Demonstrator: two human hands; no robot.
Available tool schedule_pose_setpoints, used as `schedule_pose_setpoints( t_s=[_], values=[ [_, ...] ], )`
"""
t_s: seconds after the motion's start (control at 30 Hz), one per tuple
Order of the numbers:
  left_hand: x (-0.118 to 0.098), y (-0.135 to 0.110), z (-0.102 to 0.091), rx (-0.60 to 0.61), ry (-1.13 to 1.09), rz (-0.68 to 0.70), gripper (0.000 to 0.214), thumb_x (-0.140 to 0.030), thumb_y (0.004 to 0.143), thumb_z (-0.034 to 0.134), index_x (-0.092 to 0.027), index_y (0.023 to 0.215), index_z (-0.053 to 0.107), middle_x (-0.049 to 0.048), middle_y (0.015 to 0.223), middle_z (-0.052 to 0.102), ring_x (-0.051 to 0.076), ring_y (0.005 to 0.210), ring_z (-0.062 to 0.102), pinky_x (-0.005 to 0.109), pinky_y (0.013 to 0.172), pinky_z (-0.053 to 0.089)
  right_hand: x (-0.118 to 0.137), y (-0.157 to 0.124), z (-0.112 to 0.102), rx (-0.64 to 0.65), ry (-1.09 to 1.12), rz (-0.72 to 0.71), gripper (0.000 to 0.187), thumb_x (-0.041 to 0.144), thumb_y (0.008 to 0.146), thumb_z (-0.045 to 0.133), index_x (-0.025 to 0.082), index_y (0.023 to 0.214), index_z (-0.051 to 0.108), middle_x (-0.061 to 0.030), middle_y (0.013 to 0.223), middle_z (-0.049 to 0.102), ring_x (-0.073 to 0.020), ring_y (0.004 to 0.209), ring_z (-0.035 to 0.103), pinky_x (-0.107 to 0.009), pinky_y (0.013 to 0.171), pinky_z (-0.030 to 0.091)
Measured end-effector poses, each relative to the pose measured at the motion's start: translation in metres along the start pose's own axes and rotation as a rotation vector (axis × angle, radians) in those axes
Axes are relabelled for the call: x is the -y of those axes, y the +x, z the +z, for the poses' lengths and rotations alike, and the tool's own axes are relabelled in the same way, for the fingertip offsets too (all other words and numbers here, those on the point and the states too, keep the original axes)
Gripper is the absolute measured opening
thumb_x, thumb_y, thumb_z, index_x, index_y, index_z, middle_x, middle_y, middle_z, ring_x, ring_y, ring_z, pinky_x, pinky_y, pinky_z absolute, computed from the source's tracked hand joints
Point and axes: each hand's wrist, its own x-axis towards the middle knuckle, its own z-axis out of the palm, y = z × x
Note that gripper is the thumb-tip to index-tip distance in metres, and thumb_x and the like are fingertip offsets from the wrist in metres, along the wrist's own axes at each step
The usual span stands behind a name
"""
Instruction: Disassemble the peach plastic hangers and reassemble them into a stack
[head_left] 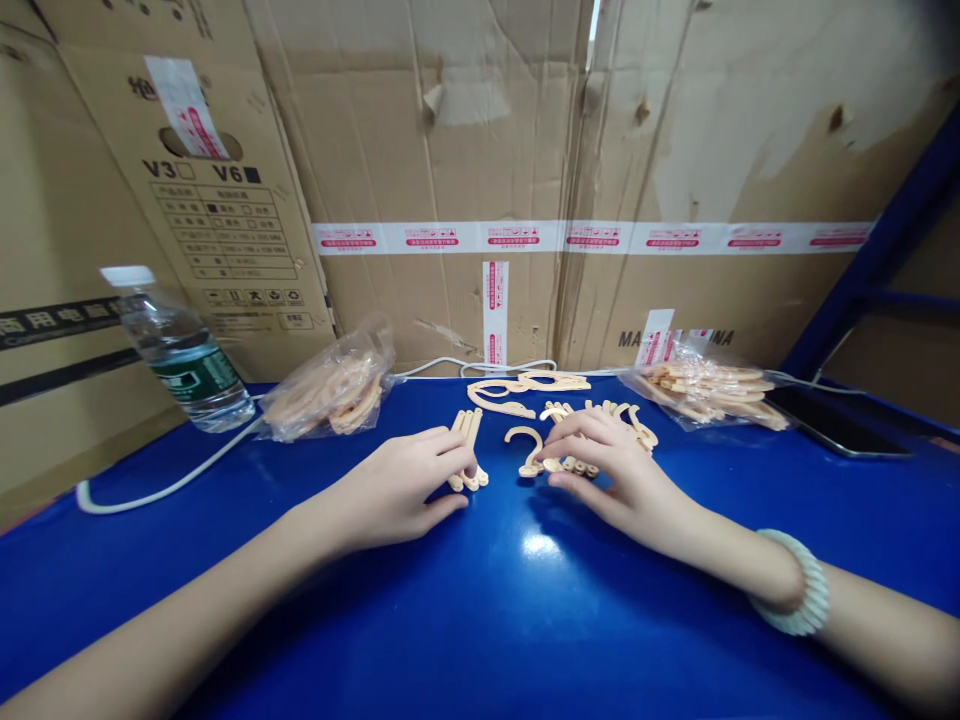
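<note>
My left hand lies over the near-left part of a row of several cream plastic strips, with its fingers bent and its thumb apart from them. My right hand hovers low over a group of hook-ended cream plastic pieces, fingers spread and thumb apart. Just left of its fingertips lies a loose cream hook, curved like the top of a hanger. More curved pieces show beyond the right hand, which partly hides the group. Farther back are larger flat cream hanger-like parts.
Clear bags of cream parts stand at the back left and back right. A water bottle is at far left, a dark phone at right. White cable crosses the blue table; cardboard walls the back.
</note>
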Motion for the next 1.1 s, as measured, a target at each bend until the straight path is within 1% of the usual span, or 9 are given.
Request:
schedule_pose_setpoints(
  t_s=[0.13, 0.33, 0.5, 0.57, 0.67, 0.73, 0.8, 0.9, 1.1],
  values=[
    [-0.014, 0.002, 0.006, -0.036, 0.014, -0.092, 0.015, -0.026, 0.090, 0.057, -0.019, 0.103, 0.058, 0.0069, 0.103, 0.062, 0.025, 0.097, 0.057, 0.038, 0.081, 0.048, -0.001, 0.003, 0.007, 0.026, -0.047, -0.009, 0.015, 0.023, 0.096, 0.055, 0.023, 0.106, 0.066, -0.0074, 0.107, 0.061, -0.0234, 0.102, 0.052, -0.044, 0.093, 0.039],
    [-0.026, 0.008, 0.025, -0.131, 0.072, -0.125, 0.021, -0.025, 0.093, 0.052, -0.017, 0.110, 0.061, 0.0127, 0.119, 0.060, 0.030, 0.113, 0.054, 0.048, 0.094, 0.046, -0.006, 0.010, 0.021, 0.062, -0.198, -0.039, 0.012, 0.022, 0.094, 0.058, 0.022, 0.102, 0.067, -0.0076, 0.111, 0.061, -0.0258, 0.107, 0.050, -0.050, 0.099, 0.033],
    [-0.031, 0.006, 0.029, -0.121, 0.071, -0.181, 0.031, -0.027, 0.094, 0.048, -0.016, 0.119, 0.061, 0.0145, 0.132, 0.058, 0.032, 0.127, 0.048, 0.053, 0.107, 0.039, -0.010, 0.014, 0.020, 0.057, -0.208, -0.019, 0.015, 0.024, 0.093, 0.060, 0.019, 0.106, 0.066, -0.0096, 0.110, 0.062, -0.0262, 0.103, 0.051, -0.046, 0.092, 0.040],
    [-0.036, 0.003, 0.028, -0.099, 0.076, -0.223, 0.040, -0.035, 0.095, 0.047, -0.015, 0.128, 0.057, 0.0156, 0.141, 0.052, 0.034, 0.136, 0.040, 0.056, 0.110, 0.035, -0.013, 0.013, 0.012, 0.069, -0.176, -0.010, 0.019, 0.025, 0.093, 0.060, 0.019, 0.111, 0.064, -0.0099, 0.108, 0.061, -0.0258, 0.102, 0.052, -0.043, 0.090, 0.043],
    [-0.044, -0.002, 0.030, -0.047, 0.041, -0.281, 0.060, -0.052, 0.095, 0.041, -0.016, 0.144, 0.043, 0.0148, 0.156, 0.031, 0.036, 0.145, 0.022, 0.060, 0.112, 0.030, -0.022, 0.010, -0.010, 0.106, -0.134, 0.020, 0.022, 0.024, 0.094, 0.058, 0.020, 0.115, 0.063, -0.0096, 0.106, 0.062, -0.0246, 0.101, 0.055, -0.039, 0.087, 0.046],
    [-0.047, -0.006, 0.033, -0.005, 0.002, -0.298, 0.069, -0.059, 0.095, 0.036, -0.018, 0.149, 0.033, 0.0130, 0.159, 0.021, 0.035, 0.146, 0.015, 0.060, 0.112, 0.028, -0.031, 0.008, -0.028, 0.167, -0.127, 0.055, 0.020, 0.026, 0.094, 0.057, 0.020, 0.112, 0.064, -0.0090, 0.103, 0.063, -0.0238, 0.097, 0.058, -0.038, 0.084, 0.048],
    [-0.047, -0.009, 0.038, 0.034, -0.030, -0.296, 0.073, -0.062, 0.094, 0.033, -0.019, 0.152, 0.026, 0.0120, 0.159, 0.017, 0.034, 0.146, 0.015, 0.058, 0.114, 0.027, -0.042, 0.006, -0.046, 0.239, -0.150, 0.077, 0.020, 0.031, 0.094, 0.056, 0.021, 0.108, 0.066, -0.0087, 0.102, 0.063, -0.0240, 0.095, 0.059, -0.038, 0.082, 0.049],
    [-0.044, -0.011, 0.044, 0.061, -0.059, -0.288, 0.076, -0.064, 0.094, 0.033, -0.018, 0.153, 0.020, 0.0113, 0.159, 0.014, 0.032, 0.146, 0.016, 0.054, 0.117, 0.025, -0.056, 0.003, -0.067, 0.314, -0.210, 0.135, 0.028, 0.037, 0.092, 0.056, 0.020, 0.113, 0.065, -0.0107, 0.110, 0.062, -0.0270, 0.103, 0.058, -0.042, 0.089, 0.048],
    [-0.036, -0.008, 0.041, 0.073, -0.079, -0.307, 0.077, -0.064, 0.094, 0.033, -0.017, 0.153, 0.021, 0.0104, 0.159, 0.013, 0.032, 0.146, 0.016, 0.051, 0.118, 0.024, -0.068, -0.006, -0.083, 0.589, -0.235, 0.370, 0.070, 0.028, 0.074, 0.072, 0.024, 0.140, 0.048, -0.0114, 0.141, 0.046, -0.0340, 0.129, 0.045, -0.046, 0.106, 0.040]
  ],
)
